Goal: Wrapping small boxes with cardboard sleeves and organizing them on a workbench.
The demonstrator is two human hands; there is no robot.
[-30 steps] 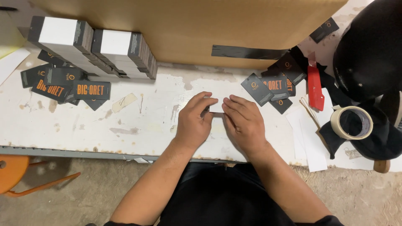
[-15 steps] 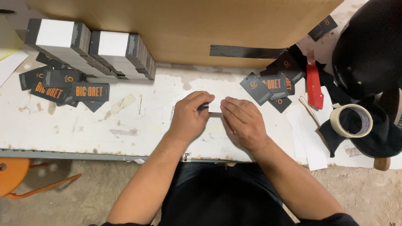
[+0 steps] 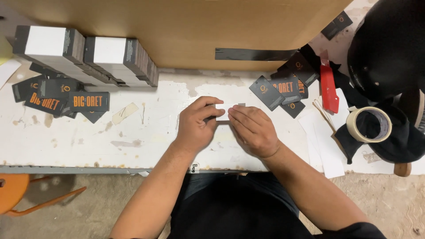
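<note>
While both your forearms reach up from the bottom of the view and angle inward, your hands meet at the middle of the worn white table. Your left hand lies palm down with the knuckles raised, the fingers curled and the thumb tucked toward the index finger, pinching the left end of a small dark tag. Your right hand lies flatter, fingers stretched out to the left and pressed together, their tips resting on the same tag, so the two hands nearly touch with only a sliver of the tag showing between them. Most of the tag is hidden under your fingers, and how firmly either hand grips it cannot be told.

To the right of your right hand sits a loose pile of dark tags with orange marks, and beyond it a red strip and a roll of tape resting on black cloth. To the far left lies another scatter of dark printed cards, with two banded stacks of cards above them, against a brown cardboard sheet that leans along the back edge of the table
</note>
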